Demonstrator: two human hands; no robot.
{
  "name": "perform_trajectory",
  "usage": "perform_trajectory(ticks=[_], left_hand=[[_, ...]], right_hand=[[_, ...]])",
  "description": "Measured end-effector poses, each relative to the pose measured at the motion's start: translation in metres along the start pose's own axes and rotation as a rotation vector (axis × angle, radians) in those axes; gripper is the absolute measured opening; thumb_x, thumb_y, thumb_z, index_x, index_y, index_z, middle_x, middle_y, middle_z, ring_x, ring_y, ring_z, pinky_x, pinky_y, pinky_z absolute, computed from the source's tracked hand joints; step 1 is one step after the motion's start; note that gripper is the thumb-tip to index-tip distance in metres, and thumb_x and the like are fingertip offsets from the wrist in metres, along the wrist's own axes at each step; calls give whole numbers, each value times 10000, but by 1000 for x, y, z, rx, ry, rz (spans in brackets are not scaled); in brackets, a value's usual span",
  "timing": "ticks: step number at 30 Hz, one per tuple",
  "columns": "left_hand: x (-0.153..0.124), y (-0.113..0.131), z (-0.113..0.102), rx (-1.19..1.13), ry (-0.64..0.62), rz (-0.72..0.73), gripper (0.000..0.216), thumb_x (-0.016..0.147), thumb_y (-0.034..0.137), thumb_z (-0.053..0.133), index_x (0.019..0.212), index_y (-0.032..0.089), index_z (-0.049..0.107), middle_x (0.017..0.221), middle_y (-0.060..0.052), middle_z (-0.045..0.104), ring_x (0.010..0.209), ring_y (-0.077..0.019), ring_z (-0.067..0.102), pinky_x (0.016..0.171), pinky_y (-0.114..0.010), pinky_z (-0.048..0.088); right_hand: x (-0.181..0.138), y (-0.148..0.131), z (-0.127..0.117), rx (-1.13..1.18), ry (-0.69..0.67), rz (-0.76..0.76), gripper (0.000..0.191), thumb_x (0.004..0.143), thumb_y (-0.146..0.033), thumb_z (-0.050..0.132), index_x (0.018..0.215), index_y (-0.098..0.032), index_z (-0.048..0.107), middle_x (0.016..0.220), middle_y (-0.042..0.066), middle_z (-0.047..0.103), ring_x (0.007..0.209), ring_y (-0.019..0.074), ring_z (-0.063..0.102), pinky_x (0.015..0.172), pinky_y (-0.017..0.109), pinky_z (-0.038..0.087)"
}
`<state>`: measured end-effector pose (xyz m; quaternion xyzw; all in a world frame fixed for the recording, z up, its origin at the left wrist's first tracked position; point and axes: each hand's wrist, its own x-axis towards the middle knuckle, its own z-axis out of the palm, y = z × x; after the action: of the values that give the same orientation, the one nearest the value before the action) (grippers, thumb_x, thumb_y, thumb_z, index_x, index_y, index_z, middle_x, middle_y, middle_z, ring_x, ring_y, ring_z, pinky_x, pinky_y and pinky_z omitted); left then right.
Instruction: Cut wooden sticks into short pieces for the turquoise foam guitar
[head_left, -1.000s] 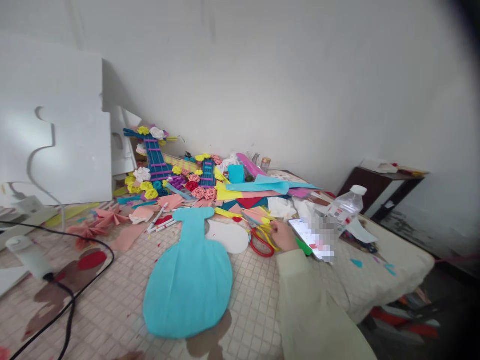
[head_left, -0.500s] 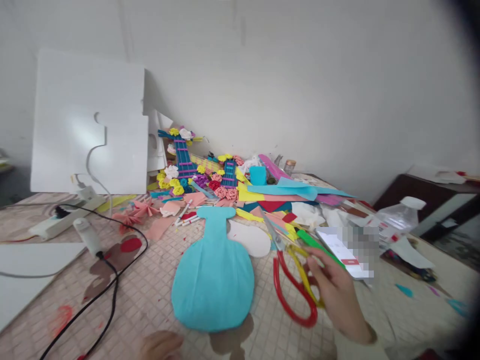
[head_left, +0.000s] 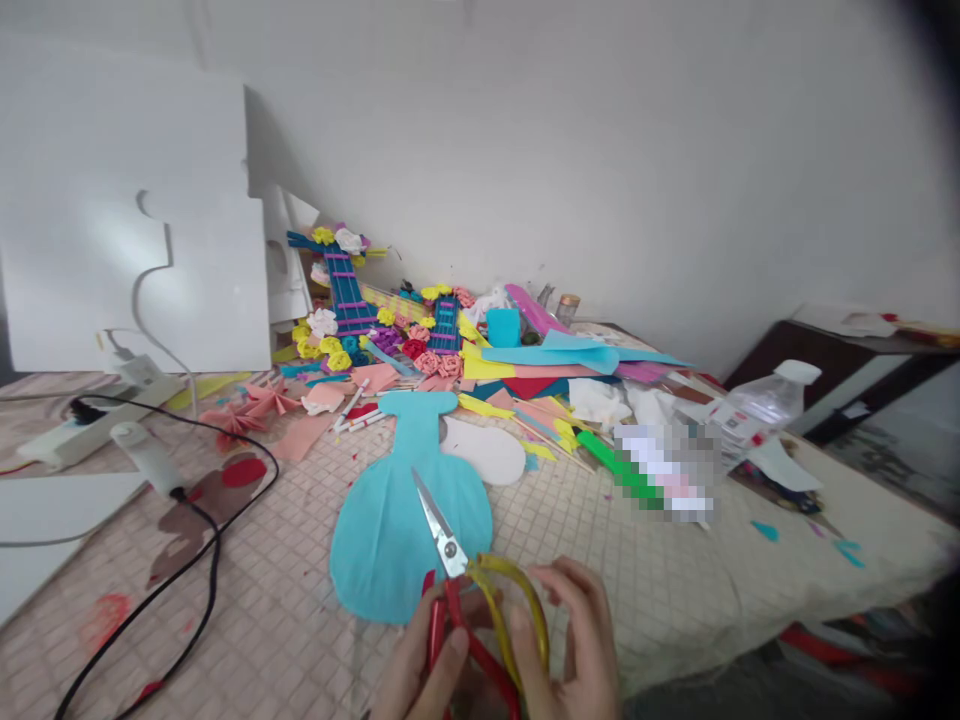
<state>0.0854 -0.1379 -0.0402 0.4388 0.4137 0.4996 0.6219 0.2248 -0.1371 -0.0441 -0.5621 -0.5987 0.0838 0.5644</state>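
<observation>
In the head view, a pair of scissors (head_left: 439, 525) sits at the near edge of the turquoise vase-shaped cutout (head_left: 390, 500). Its shut blades point up and left over the cutout's wide lower body, and its handles lie just below the cutout's bottom rim. The left hand (head_left: 420, 665), below the cutout, has its fingers curled about the red handle, thumb pressed along it. The right hand (head_left: 574, 640), below and to the right of the cutout, has its fingers (head_left: 525, 640) hooked loosely on the yellow loop, so both hands grip the tool. The cutout lies flat on the tiled tablecloth (head_left: 285, 600). A white paper shape (head_left: 487, 455) touches the cutout's right shoulder. Beyond its neck are a few markers (head_left: 352, 410) and, farther back, a heap of coloured paper flowers and strips (head_left: 390, 335) against the wall. Right of the cutout, well apart, lies a phone (head_left: 664, 470) with a blurred screen. A clear water bottle (head_left: 765, 400) lies on its side beyond the phone. Left of the cutout a white corded tool (head_left: 142, 455) rests on the cloth. A power strip (head_left: 75, 435) is farther left, and a white foam board (head_left: 135, 270) stands behind it.
</observation>
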Motion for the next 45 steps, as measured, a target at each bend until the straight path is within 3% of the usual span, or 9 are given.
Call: perform_trajectory(ticks=[6,10,13,16,20,26,32,39,45], left_hand=[[-1,12,2,140,32,88,446,747,439,579,1137,223,566,1171,-66,583,1133,-248,488,983,-345,389],[0,22,-4,269,-149,97,380,798,390,526,1127,205,571,1062,-80,639,928,-218,611,893,-349,465],[5,28,-12,367,-105,137,295,855,351,435,1053,200,592,954,-64,668,783,-180,637,802,-328,503],[17,32,-16,531,27,242,234,824,320,484,993,200,592,1057,-70,616,933,-203,585,810,-327,488],[39,33,-3,666,-58,258,437,729,278,579,1149,185,503,1201,-108,522,1068,-250,502,901,-418,421],[59,29,26,171,-299,-34,584,717,286,608,1242,180,375,1325,-150,392,1207,-257,378,964,-429,346],[54,35,37,-249,-409,-264,467,679,237,681,1110,204,504,1097,-85,570,963,-183,562,806,-306,434],[46,36,36,-175,-381,-167,202,685,278,684,821,138,630,777,-20,606,705,-100,557,649,-213,425],[37,43,34,-180,-225,-115,198,705,308,658,813,143,645,780,-34,631,729,-110,571,661,-212,448]], right_hand=[[1,-1,-4,56,-433,-49,555,664,-116,570,1202,-194,460,1105,105,605,991,217,590,818,311,510],[4,8,-1,276,-411,264,461,670,-155,595,1125,-209,549,1118,98,613,1008,235,583,855,361,489],[8,16,-5,436,-358,464,371,683,-276,625,1042,-188,605,915,83,672,776,213,636,678,321,538],[15,23,-16,473,-409,565,331,686,-370,634,943,-161,636,650,29,614,528,139,549,474,244,478],[18,22,-28,654,-499,584,345,733,-398,598,989,-166,594,577,-11,489,472,90,443,420,206,380],[15,11,-38,968,-572,461,219,773,-379,549,976,-297,565,609,-24,457,478,92,400,445,224,329],[21,-3,-52,1062,-596,452,245,760,-403,539,984,-308,569,599,-22,439,442,91,356,421,234,322],[18,-8,-57,955,-593,471,299,732,-456,539,947,-258,599,540,-21,420,428,103,355,415,253,348],[14,-10,-58,1005,-582,481,420,717,-435,575,1110,-287,557,616,-9,447,441,95,386,424,250,360]])
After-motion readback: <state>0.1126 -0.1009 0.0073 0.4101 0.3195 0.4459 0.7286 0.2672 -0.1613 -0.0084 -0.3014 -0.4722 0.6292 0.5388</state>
